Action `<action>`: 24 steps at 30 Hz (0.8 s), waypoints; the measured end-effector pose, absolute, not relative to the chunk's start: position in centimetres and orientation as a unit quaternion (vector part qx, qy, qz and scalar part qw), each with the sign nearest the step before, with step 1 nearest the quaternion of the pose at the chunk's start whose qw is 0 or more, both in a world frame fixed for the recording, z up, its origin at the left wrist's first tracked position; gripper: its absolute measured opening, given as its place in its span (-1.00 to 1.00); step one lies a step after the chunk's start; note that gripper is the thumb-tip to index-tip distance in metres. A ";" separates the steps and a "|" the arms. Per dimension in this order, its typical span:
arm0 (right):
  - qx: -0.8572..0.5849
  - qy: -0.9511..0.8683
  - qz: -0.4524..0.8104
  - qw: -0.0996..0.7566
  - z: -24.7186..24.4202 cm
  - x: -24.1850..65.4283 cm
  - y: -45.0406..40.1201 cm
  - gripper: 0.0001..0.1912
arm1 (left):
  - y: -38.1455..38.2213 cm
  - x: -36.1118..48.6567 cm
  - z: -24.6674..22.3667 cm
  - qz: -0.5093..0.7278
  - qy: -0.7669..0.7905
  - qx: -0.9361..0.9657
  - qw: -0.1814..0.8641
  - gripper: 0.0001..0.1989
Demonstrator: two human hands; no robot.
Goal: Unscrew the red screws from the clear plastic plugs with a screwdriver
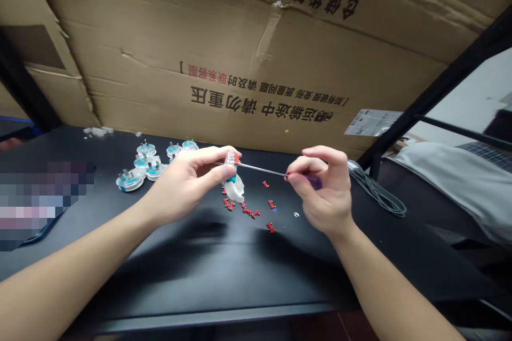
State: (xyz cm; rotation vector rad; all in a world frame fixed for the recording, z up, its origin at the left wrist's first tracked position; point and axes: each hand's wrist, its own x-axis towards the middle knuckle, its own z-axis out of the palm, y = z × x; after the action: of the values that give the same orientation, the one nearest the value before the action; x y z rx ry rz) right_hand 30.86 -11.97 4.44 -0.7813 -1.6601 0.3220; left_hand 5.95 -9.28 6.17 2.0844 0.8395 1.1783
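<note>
Above the middle of the black table, my left hand (186, 184) pinches a small clear, red and blue part (232, 164), with a whitish piece (235, 189) hanging just below it. My right hand (324, 192) is closed round the purple handle of a screwdriver (262, 169). Its thin metal shaft points left, and the tip reaches the part at my left fingertips; whether it touches is hard to tell. Several small red pieces (247, 212) lie scattered on the table below and between my hands.
Several clear round pieces with blue insides and metal prongs (130, 179) stand at the left back. Small white bits (98, 131) lie behind them. A cardboard sheet (160, 26) closes off the back. A coiled grey cable (376, 192) and a grey cloth (452, 176) are at right.
</note>
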 end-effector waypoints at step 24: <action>-0.355 -0.717 0.195 0.567 4.9 31.1 -12.3 -0.64 | -9.4 6.0 5.4 0.479 0.276 0.793 0.254 -0.75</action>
State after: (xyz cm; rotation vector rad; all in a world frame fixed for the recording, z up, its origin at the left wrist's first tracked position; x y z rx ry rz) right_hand 31.10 -12.26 4.91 -0.8353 -1.6849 0.4586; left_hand 6.00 -9.39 5.36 2.1558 0.7501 1.3027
